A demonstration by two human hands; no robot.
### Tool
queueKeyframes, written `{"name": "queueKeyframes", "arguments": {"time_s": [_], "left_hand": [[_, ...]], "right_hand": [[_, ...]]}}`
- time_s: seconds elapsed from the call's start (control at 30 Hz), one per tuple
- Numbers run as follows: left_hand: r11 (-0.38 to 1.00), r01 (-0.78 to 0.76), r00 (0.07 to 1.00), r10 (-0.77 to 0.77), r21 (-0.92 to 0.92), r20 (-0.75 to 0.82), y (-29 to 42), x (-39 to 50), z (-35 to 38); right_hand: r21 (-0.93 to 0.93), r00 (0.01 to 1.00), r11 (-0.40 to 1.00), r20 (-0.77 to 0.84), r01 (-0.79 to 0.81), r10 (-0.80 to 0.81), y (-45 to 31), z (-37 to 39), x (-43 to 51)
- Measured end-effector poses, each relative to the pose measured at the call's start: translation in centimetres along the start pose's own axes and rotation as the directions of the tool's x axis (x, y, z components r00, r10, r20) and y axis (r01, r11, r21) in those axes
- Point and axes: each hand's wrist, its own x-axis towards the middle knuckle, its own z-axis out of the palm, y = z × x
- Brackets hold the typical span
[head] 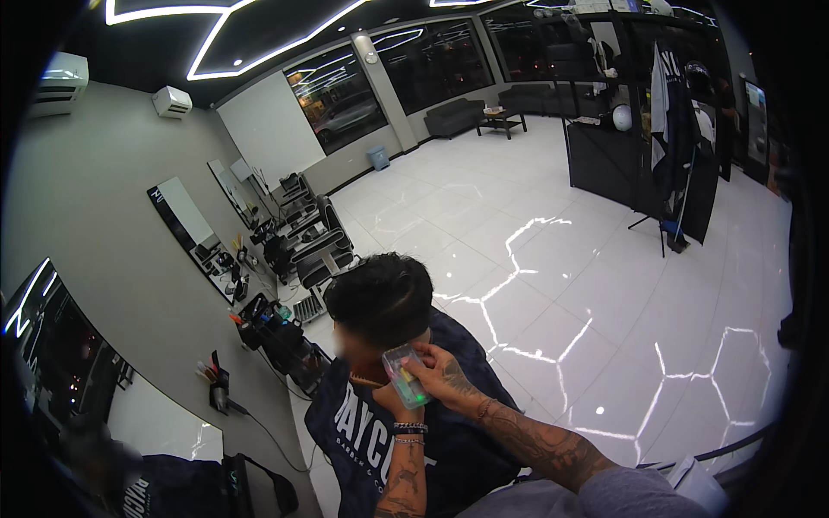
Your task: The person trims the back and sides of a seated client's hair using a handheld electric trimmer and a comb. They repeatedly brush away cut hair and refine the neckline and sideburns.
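A seated person's dark-haired head [379, 301] is in front of me, above a dark barber cape [447, 447] with white lettering. My right hand [435, 370] grips a clear-bodied hair clipper [407, 382] with a green light, held close beside the head. Just below and left of it, my left hand [392, 400] is closed near the person's jaw. A tan comb [366, 381] with visible teeth extends from its fingers. The clipper hides part of my left hand, and the clipper's cutting end is hard to make out.
At the left, a black station [275, 330] carries tools and cords. A hair dryer [221, 392] hangs at the wall beside a large mirror [162, 421]. Barber chairs [324, 249] line the wall further back. Glossy white floor tiles [518, 311] extend right towards a black counter [599, 158].
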Motion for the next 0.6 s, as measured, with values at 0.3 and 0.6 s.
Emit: {"name": "queueKeyframes", "arguments": {"time_s": [0.3,0.6], "left_hand": [[0.999,-0.010,1.000,0.011,0.037,-0.022,-1.5,0.6,-0.5],[0.977,0.146,0.973,-0.170,-0.155,-0.156,1.7,0.0,1.9]], "right_hand": [[0.054,1.000,0.998,0.012,-0.017,0.016,0.3,-0.8,0.4],[0.156,0.988,0.976,0.003,-0.154,0.155,0.1,-4.9,0.8]]}}
